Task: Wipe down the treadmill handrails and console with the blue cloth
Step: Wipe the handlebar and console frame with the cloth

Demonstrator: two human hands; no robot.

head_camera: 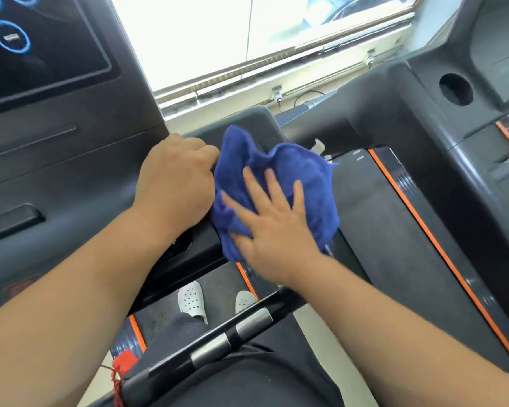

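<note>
Cloth of crumpled blue terry (279,168) lies at the right edge of the black plastic treadmill console (71,177), pressed under the flat, spread-fingered right hand (272,230), its left edge gripped by the clenched left hand (174,183).

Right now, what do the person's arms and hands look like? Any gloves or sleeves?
The left arm and right arm are bare as far as the picture shows, with no sleeves in view. The left hand and right hand wear no gloves, and I can see no rings, watch or bracelet.
</note>
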